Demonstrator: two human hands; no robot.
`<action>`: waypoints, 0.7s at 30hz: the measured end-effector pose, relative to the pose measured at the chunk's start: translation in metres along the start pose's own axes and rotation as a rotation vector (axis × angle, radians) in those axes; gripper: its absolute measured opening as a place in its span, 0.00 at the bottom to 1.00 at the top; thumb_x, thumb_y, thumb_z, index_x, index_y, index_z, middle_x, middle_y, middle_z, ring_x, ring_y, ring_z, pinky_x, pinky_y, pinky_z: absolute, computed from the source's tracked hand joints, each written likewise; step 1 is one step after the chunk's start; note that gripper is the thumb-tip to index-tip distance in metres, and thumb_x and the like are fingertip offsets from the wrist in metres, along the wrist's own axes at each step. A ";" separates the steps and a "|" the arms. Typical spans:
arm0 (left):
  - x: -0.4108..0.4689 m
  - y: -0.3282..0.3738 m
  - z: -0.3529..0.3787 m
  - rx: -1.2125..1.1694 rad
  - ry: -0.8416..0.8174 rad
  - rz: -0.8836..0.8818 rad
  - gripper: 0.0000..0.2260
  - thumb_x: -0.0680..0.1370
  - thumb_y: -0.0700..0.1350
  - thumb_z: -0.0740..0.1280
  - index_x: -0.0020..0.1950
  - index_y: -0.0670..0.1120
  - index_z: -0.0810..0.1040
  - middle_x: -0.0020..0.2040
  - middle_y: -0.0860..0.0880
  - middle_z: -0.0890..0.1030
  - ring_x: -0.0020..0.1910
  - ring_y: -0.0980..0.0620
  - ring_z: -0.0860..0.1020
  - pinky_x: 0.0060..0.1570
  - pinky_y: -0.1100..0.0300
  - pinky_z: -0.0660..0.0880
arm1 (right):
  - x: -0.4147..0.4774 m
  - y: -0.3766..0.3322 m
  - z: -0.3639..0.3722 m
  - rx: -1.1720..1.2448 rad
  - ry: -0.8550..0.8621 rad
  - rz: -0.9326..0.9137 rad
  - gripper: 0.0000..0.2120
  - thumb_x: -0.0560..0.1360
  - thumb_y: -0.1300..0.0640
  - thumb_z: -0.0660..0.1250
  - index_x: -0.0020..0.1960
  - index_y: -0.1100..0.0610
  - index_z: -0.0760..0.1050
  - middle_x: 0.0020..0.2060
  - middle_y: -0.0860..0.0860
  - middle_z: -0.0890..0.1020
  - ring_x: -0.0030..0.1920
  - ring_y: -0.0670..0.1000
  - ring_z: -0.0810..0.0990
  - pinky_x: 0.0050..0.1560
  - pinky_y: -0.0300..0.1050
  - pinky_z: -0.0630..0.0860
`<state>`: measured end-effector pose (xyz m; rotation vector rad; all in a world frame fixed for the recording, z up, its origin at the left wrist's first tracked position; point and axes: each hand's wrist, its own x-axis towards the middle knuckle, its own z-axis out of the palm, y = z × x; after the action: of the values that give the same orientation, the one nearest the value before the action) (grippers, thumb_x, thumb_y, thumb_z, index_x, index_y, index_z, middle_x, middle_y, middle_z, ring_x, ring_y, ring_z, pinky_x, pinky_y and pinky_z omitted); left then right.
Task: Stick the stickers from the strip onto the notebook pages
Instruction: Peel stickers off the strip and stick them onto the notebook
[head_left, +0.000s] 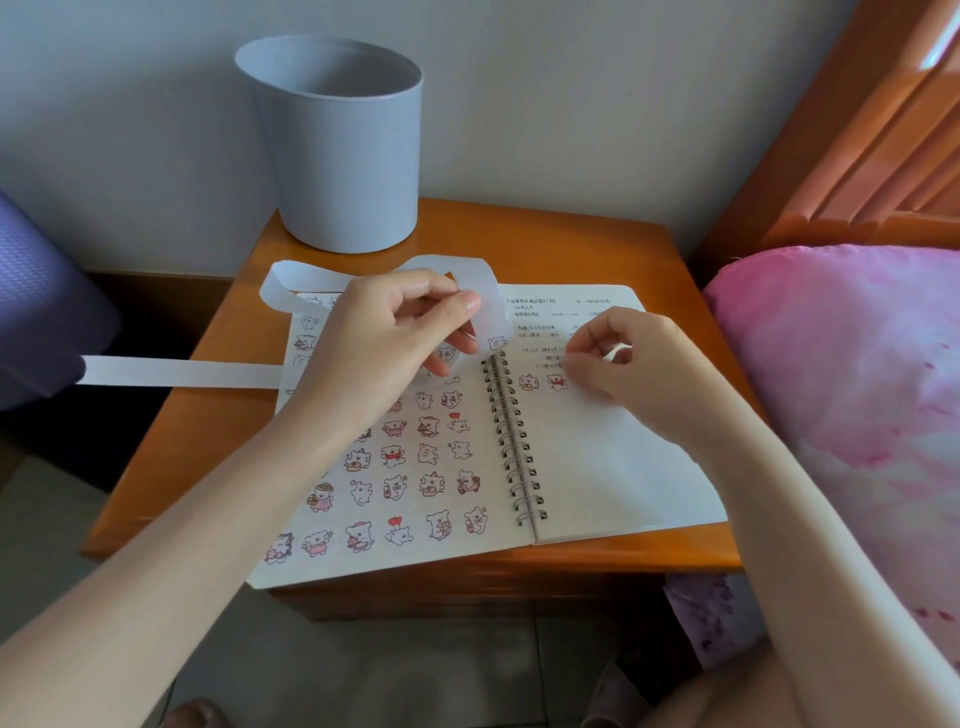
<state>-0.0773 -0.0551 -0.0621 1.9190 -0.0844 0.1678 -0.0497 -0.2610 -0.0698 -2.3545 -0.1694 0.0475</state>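
A spiral notebook (602, 467) lies open on the wooden nightstand. Its left page is covered with several small bear stickers (395, 457). On the right page there is handwriting at the top and two stickers (543, 382) below it. My left hand (384, 332) pinches the long white backing strip (182, 371) near its curled end, where one bear sticker (497, 343) shows just above the spiral. My right hand (639, 364) hovers low over the right page beside the two stickers, fingers curled, thumb and forefinger close together. Whether they hold a sticker is hidden.
A grey bin (337, 145) stands at the back of the nightstand (597, 249) against the wall. A bed with pink bedding (841, 374) and a wooden headboard is close on the right. A purple object (41, 312) sits at the left, where the strip trails off.
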 end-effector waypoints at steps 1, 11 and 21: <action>0.000 0.000 0.000 -0.002 0.002 0.003 0.07 0.78 0.45 0.65 0.48 0.46 0.82 0.38 0.51 0.84 0.35 0.60 0.81 0.34 0.69 0.77 | 0.000 -0.002 0.001 0.023 0.026 -0.021 0.01 0.74 0.56 0.68 0.45 0.52 0.77 0.41 0.46 0.79 0.32 0.42 0.73 0.27 0.26 0.67; -0.002 0.008 0.001 -0.032 0.013 0.039 0.06 0.79 0.44 0.64 0.48 0.46 0.81 0.37 0.51 0.83 0.31 0.63 0.79 0.29 0.72 0.73 | -0.007 -0.034 0.012 0.229 0.124 -0.305 0.06 0.72 0.55 0.71 0.48 0.52 0.77 0.42 0.43 0.82 0.41 0.44 0.80 0.38 0.35 0.75; -0.001 0.008 0.001 -0.029 0.030 0.064 0.07 0.79 0.43 0.64 0.50 0.44 0.81 0.38 0.52 0.83 0.33 0.61 0.80 0.29 0.70 0.74 | -0.009 -0.036 0.013 0.212 0.147 -0.368 0.08 0.70 0.58 0.73 0.46 0.53 0.75 0.39 0.44 0.82 0.40 0.44 0.80 0.37 0.36 0.73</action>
<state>-0.0796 -0.0586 -0.0553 1.8851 -0.1272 0.2368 -0.0639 -0.2277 -0.0538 -2.0734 -0.4968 -0.2732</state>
